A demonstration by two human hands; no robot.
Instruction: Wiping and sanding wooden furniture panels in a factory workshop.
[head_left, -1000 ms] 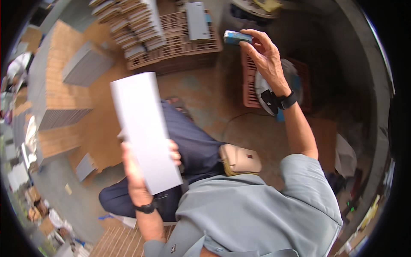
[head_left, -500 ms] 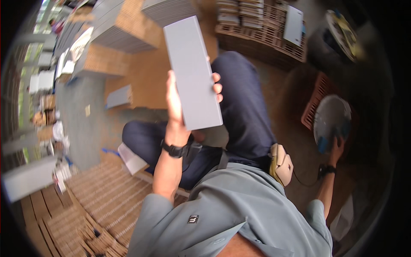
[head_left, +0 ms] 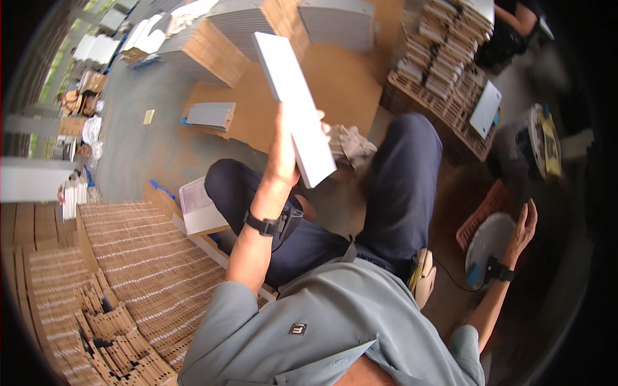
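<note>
My left hand (head_left: 282, 151) is closed round a long white-grey board (head_left: 297, 112). The board is raised in front of my knees and tilted, its narrow side edge showing. My right hand (head_left: 523, 235) is off to the right with its fingers stretched out, and I see nothing in it. It is next to a round white bowl or lid (head_left: 490, 241), whose inside is partly hidden. A small blue piece (head_left: 474, 273) shows at the near end of that bowl, close to my right wrist.
Grey board stacks (head_left: 225, 48) stand on brown cardboard (head_left: 338, 83) ahead. Stacked boards (head_left: 444, 48) top a slatted brown pallet (head_left: 412, 90); a bucket (head_left: 531, 145) stands right of it. A red crate (head_left: 483, 212) is by the bowl. Brown panel rows (head_left: 141, 257) lie left. Another person's arm (head_left: 523, 19) appears far right.
My right hand has come up out of the bowl, fingers straightened. The board in my left hand has turned from its broad face to a steeper tilt. The whole view has shifted.
</note>
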